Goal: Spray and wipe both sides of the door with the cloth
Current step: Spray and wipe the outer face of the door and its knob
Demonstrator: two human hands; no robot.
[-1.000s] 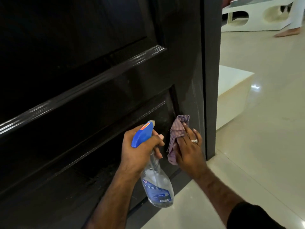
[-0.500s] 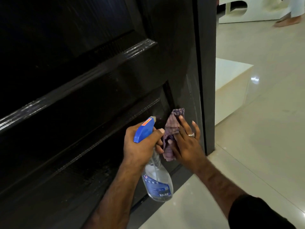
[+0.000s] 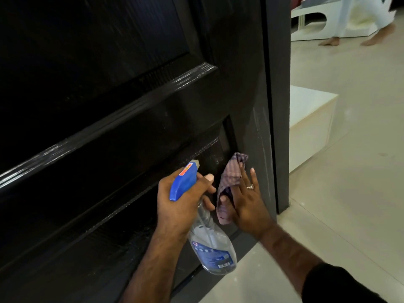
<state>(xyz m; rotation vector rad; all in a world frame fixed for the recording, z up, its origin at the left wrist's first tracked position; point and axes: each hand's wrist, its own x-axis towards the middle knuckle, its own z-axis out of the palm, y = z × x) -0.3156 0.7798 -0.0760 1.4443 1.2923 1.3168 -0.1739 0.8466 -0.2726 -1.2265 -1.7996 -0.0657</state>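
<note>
A dark, glossy panelled door [image 3: 131, 119] fills the left and middle of the head view. My left hand [image 3: 181, 204] grips the neck of a clear spray bottle [image 3: 209, 248] with a blue trigger head, its nozzle pointing at the lower panel. My right hand [image 3: 247, 202] presses a purple checked cloth [image 3: 229, 178] flat against the door's lower right stile, fingers straight. Faint smear streaks show on the stile above the cloth.
The door's edge [image 3: 277, 106] ends at a pale tiled floor [image 3: 349, 204]. A low white block [image 3: 310, 123] stands just behind the door edge. At the top right, a person's bare feet [image 3: 349, 40] step past white furniture.
My right hand and the cloth slid a little left and up along the stile, nearer the spray bottle. The left hand stays on the bottle. The person at the back has walked further in.
</note>
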